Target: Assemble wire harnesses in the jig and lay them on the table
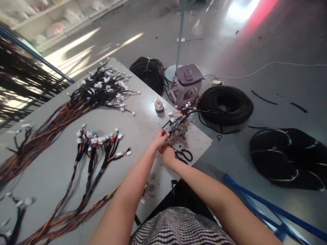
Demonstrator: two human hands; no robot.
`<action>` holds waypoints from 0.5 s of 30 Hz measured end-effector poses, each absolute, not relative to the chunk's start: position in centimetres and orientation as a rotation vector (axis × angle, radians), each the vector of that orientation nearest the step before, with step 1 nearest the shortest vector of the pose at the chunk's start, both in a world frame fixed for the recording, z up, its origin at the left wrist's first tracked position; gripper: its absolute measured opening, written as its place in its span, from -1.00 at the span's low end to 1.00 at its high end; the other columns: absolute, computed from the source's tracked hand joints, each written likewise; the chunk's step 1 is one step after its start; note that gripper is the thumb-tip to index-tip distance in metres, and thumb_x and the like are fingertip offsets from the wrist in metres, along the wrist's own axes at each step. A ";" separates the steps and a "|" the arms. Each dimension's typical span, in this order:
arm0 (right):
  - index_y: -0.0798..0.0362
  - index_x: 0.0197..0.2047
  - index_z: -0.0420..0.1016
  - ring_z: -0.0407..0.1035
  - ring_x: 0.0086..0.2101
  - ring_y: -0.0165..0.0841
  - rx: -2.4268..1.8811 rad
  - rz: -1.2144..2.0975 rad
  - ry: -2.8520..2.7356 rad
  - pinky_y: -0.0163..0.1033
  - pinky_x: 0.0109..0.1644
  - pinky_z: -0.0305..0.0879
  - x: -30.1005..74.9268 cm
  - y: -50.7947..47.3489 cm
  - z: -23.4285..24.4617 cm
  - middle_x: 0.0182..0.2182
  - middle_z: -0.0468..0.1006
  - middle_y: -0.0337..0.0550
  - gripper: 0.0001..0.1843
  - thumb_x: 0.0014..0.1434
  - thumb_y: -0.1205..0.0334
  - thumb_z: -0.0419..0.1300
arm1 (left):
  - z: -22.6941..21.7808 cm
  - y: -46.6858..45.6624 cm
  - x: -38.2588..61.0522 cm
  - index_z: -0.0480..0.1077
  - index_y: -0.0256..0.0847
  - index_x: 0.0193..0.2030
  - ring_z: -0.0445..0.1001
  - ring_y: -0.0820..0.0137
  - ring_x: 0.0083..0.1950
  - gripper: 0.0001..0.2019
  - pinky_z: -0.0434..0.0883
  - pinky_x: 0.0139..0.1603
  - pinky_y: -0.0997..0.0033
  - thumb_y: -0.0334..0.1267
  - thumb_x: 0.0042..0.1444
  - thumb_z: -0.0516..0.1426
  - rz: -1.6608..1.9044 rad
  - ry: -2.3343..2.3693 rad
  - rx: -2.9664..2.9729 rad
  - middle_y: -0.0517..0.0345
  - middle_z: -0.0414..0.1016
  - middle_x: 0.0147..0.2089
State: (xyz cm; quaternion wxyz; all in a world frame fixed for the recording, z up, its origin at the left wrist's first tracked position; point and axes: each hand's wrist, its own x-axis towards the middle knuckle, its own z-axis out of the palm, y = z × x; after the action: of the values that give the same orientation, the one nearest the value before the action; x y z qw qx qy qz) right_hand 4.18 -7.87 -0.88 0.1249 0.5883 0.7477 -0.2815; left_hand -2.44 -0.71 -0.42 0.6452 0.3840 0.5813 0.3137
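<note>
Near the table's corner, my left hand [161, 137] pinches the lower end of a wire harness [176, 125] whose coloured wires fan out to small white connectors. Just below it, my right hand [167, 154] is closed, its fingertips turned away and mostly hidden, so what it holds cannot be made out. Black-handled scissors [186, 156] lie right beside my right hand. A dark metal fixture [182, 129] sits under the harness, with dark scraps scattered around it. Beyond the hands stands a small bottle [158, 105] with dark contents.
Bundled wire harnesses [98, 92] cover the table's far left, and more branches [94, 146] lie nearer. On the floor are coils of black tubing [224, 105], a stool [187, 80] with a phone-like device on top, and a blue metal frame [255, 200] at the right.
</note>
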 end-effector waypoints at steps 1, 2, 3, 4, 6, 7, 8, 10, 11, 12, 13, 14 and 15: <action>0.30 0.07 0.42 0.43 -0.07 -0.17 1.727 -0.815 2.177 -0.21 -0.15 0.38 4.2 -7.4 -1.1 -0.06 0.49 0.25 -0.59 0.26 0.54 -0.11 | -0.3 -0.7 -2.3 0.25 -0.23 -0.38 0.26 0.54 -0.57 -0.80 0.19 -0.52 0.54 -0.30 0.01 0.24 0.721 1.354 0.889 0.21 0.43 -0.50; 0.30 0.08 0.42 0.42 -0.07 -0.17 1.736 -0.812 2.183 -0.21 -0.13 0.39 4.3 -7.1 -1.2 -0.05 0.48 0.26 -0.58 0.25 0.54 -0.11 | -0.2 -0.6 -2.2 0.26 -0.23 -0.38 0.29 0.53 -0.56 -0.82 0.21 -0.51 0.54 -0.33 0.01 0.23 0.723 1.383 0.898 0.21 0.43 -0.49; 0.30 0.09 0.42 0.41 -0.05 -0.16 1.738 -0.810 2.196 -0.21 -0.11 0.39 4.4 -7.1 -1.2 -0.03 0.47 0.26 -0.58 0.25 0.53 -0.09 | -0.1 -0.7 -2.1 0.26 -0.23 -0.37 0.31 0.52 -0.55 -0.83 0.21 -0.52 0.54 -0.35 0.02 0.22 0.719 1.408 0.897 0.20 0.43 -0.48; 0.30 0.11 0.40 0.40 -0.03 -0.16 1.738 -0.810 2.212 -0.20 -0.09 0.40 4.4 -7.3 -1.1 0.00 0.46 0.25 -0.59 0.26 0.49 -0.07 | 0.0 -0.7 -2.0 0.26 -0.23 -0.37 0.32 0.51 -0.55 -0.84 0.21 -0.53 0.54 -0.36 0.03 0.21 0.714 1.429 0.885 0.20 0.43 -0.47; 0.28 0.15 0.38 0.39 -0.01 -0.12 1.749 -0.810 2.249 -0.17 -0.06 0.40 4.2 -8.0 -1.1 0.03 0.44 0.26 -0.59 0.29 0.36 0.01 | 0.1 -0.7 -1.8 0.26 -0.22 -0.35 0.34 0.50 -0.56 -0.85 0.19 -0.55 0.55 -0.36 0.04 0.21 0.703 1.451 0.852 0.20 0.44 -0.46; 0.28 0.17 0.37 0.38 0.01 -0.10 1.757 -0.820 2.263 -0.14 -0.04 0.41 3.9 -8.3 -1.2 0.04 0.44 0.26 -0.57 0.28 0.30 0.05 | 0.1 -0.8 -1.7 0.26 -0.22 -0.34 0.34 0.51 -0.56 -0.84 0.19 -0.56 0.56 -0.36 0.04 0.21 0.696 1.455 0.838 0.20 0.44 -0.46; 0.28 0.17 0.37 0.38 0.01 -0.08 1.764 -0.840 2.263 -0.12 -0.02 0.41 3.4 -8.6 -1.4 0.03 0.44 0.27 -0.57 0.27 0.28 0.07 | 0.2 -0.7 -1.7 0.26 -0.22 -0.34 0.34 0.51 -0.56 -0.84 0.19 -0.57 0.57 -0.36 0.04 0.21 0.691 1.456 0.832 0.21 0.44 -0.46; 0.30 0.12 0.42 0.40 -0.01 -0.07 1.774 -0.897 2.232 -0.11 -0.03 0.40 2.4 -8.7 -1.9 -0.01 0.47 0.28 -0.60 0.24 0.39 0.06 | 0.3 -0.7 -1.7 0.26 -0.22 -0.34 0.34 0.53 -0.56 -0.83 0.19 -0.58 0.60 -0.35 0.03 0.22 0.679 1.458 0.832 0.21 0.45 -0.47; 0.32 0.09 0.44 0.42 -0.02 -0.07 1.778 -0.928 2.210 -0.11 -0.03 0.40 1.9 -8.6 -2.2 -0.02 0.49 0.29 -0.60 0.21 0.48 0.02 | 0.4 -0.7 -1.7 0.26 -0.22 -0.35 0.34 0.53 -0.57 -0.83 0.19 -0.58 0.60 -0.35 0.02 0.22 0.674 1.463 0.835 0.21 0.45 -0.48; 0.32 0.06 0.47 0.44 -0.05 -0.08 1.782 -0.958 2.191 -0.11 -0.04 0.40 1.6 -8.5 -2.3 -0.04 0.50 0.30 -0.59 0.19 0.54 -0.02 | 0.6 -0.6 -1.8 0.26 -0.22 -0.36 0.35 0.53 -0.56 -0.83 0.19 -0.58 0.60 -0.34 0.02 0.22 0.669 1.469 0.841 0.21 0.45 -0.48; 0.33 0.04 0.48 0.45 -0.06 -0.09 1.789 -0.984 2.184 -0.11 -0.04 0.39 1.4 -8.3 -2.4 -0.05 0.51 0.29 -0.58 0.17 0.57 -0.04 | 0.7 -0.6 -1.8 0.25 -0.22 -0.37 0.36 0.52 -0.56 -0.84 0.20 -0.58 0.59 -0.33 0.02 0.21 0.665 1.472 0.851 0.21 0.45 -0.47; 0.33 0.02 0.49 0.45 -0.06 -0.08 1.802 -1.010 2.185 -0.11 -0.05 0.39 1.5 -8.1 -2.3 -0.06 0.51 0.29 -0.59 0.17 0.56 -0.02 | 0.9 -0.6 -1.8 0.25 -0.22 -0.37 0.37 0.52 -0.55 -0.85 0.21 -0.58 0.59 -0.33 0.03 0.20 0.663 1.470 0.864 0.21 0.45 -0.47; 0.33 0.02 0.50 0.45 -0.06 -0.07 1.819 -1.042 2.189 -0.12 -0.04 0.39 1.8 -8.0 -2.2 -0.06 0.52 0.28 -0.62 0.17 0.53 0.02 | 1.0 -0.6 -1.9 0.25 -0.22 -0.37 0.38 0.51 -0.55 -0.86 0.21 -0.58 0.58 -0.32 0.03 0.19 0.660 1.468 0.878 0.21 0.45 -0.46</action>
State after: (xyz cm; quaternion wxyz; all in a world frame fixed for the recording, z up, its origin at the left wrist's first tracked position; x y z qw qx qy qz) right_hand 1.79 -7.98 -2.19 0.0553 0.5994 0.7210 -0.3433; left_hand -1.86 -0.61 1.01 0.6087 0.3799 0.6354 0.2855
